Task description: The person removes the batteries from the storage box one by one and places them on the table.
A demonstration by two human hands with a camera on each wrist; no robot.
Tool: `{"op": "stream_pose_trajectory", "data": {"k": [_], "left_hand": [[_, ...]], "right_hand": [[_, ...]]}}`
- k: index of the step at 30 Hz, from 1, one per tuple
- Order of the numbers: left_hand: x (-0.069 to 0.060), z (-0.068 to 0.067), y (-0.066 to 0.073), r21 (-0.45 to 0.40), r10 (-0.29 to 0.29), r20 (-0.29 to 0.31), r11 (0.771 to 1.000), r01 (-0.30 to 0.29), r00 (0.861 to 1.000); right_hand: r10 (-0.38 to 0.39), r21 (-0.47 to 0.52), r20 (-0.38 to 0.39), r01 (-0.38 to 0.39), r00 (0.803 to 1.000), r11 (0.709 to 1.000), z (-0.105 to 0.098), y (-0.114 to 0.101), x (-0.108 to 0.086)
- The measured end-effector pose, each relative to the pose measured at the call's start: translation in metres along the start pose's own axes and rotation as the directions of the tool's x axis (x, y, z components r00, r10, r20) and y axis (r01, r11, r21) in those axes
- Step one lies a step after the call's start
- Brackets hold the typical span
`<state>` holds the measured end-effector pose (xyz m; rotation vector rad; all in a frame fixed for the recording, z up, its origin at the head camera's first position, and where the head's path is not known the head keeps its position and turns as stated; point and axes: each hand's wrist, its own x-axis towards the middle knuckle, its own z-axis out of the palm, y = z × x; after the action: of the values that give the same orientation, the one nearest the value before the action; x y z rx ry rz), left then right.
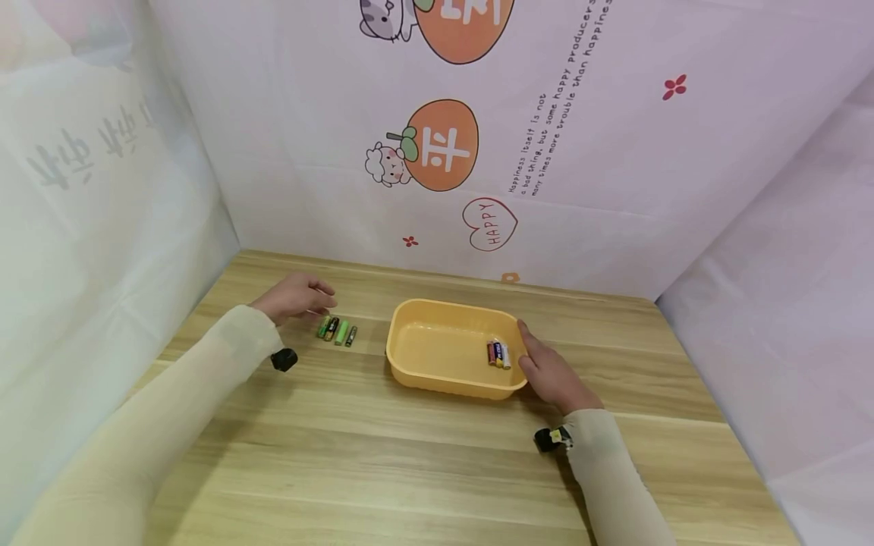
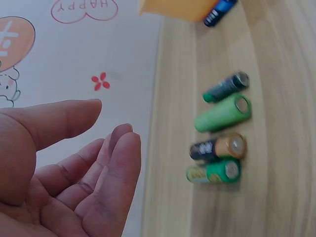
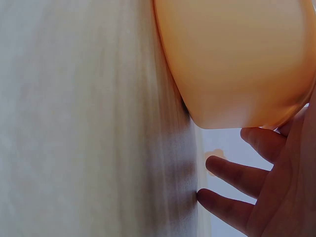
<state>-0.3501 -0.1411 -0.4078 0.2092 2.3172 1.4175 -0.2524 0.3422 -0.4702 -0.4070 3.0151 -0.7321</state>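
The left hand (image 1: 293, 296) hovers with thumb and fingers relaxed and apart, grasping nothing; the right hand (image 1: 556, 374) holds the rim of the yellow tray (image 1: 444, 385), thumb across it, the other fingers spread down outside. At the left hand's 4 o'clock, four loose batteries (image 1: 342, 332) lie side by side on the wooden table (image 1: 410, 470). The tray stands at their 3 o'clock, with a cluster of batteries (image 1: 498, 354) near its own 3 o'clock end. I judge the step to be gathering batteries into the tray; the next move seems to call for lowering the left fingertips and pinching one while the tray is steadied. Hard to make out: how many the cluster counts, and a blue cylinder (image 2: 219, 12) by the tray, cut off in the left wrist view; from the head only a dark sliver shows at the tray's 9 o'clock
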Motion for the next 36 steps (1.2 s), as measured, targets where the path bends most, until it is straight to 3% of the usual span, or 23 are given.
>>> {"op": "stream_pose_trajectory", "data": {"k": [16,36], "left_hand": [[0.012,0.026,0.022,-0.099,0.012,0.046,0.995,-0.007,0.999],[0.032,0.078,0.056,-0.152,0.067,0.091,0.987,-0.053,0.994]], "right_hand": [[-0.003,-0.003,0.006,0.003,1.0,1.0,0.002,0.002,0.001],[-0.025,-0.01,-0.007,0.025,1.0,1.0,0.001,0.004,0.001]]}}
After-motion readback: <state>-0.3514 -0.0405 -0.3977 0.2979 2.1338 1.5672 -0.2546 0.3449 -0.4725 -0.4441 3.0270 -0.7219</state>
